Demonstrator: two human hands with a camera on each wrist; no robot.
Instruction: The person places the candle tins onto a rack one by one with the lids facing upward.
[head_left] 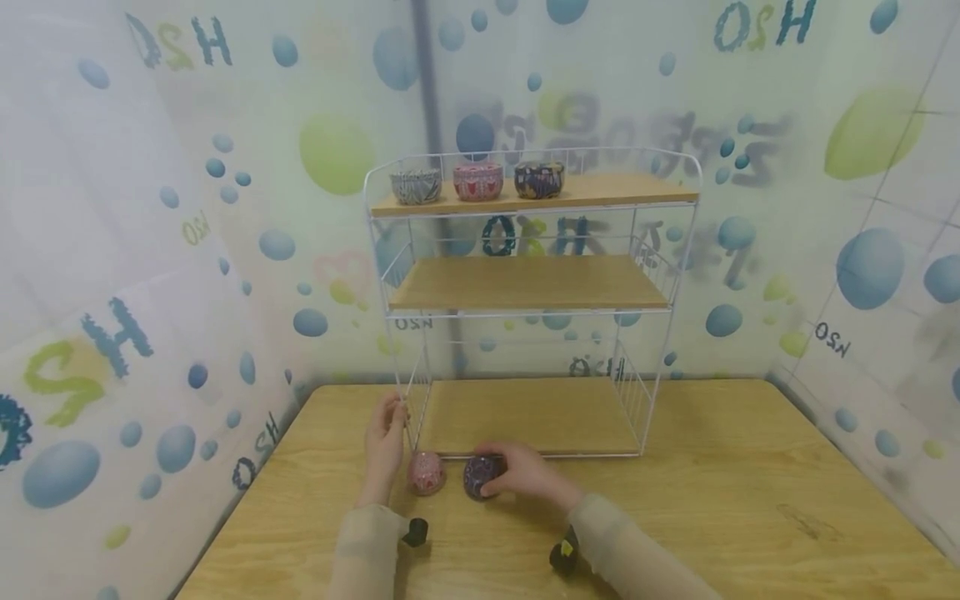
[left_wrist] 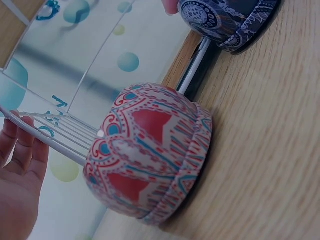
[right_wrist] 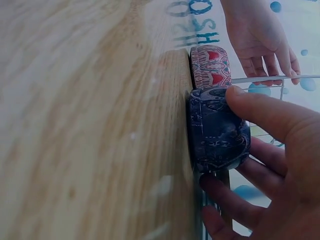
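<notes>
A dark blue patterned round tin (head_left: 480, 477) sits on the table with its banded rim down, in front of the rack's bottom shelf. My right hand (head_left: 528, 473) holds it between thumb and fingers. To its left is a red and white patterned tin (left_wrist: 147, 152), also rim down, with no hand on it. My left hand (head_left: 386, 429) grips the front left post of the white wire rack (head_left: 397, 367), its fingers bent around the thin rod. In the right wrist view, the thumb (right_wrist: 255, 107) presses one side of the dark tin (right_wrist: 220, 130).
On the rack's top shelf stand a grey patterned tin (head_left: 416, 187), a red one (head_left: 477, 182) and a dark multicoloured one (head_left: 539, 180), all toward the left. Below are a wooden middle shelf (head_left: 528, 282) and bottom shelf (head_left: 525, 414). The rack stands on a wooden table (head_left: 735, 500) against a patterned curtain.
</notes>
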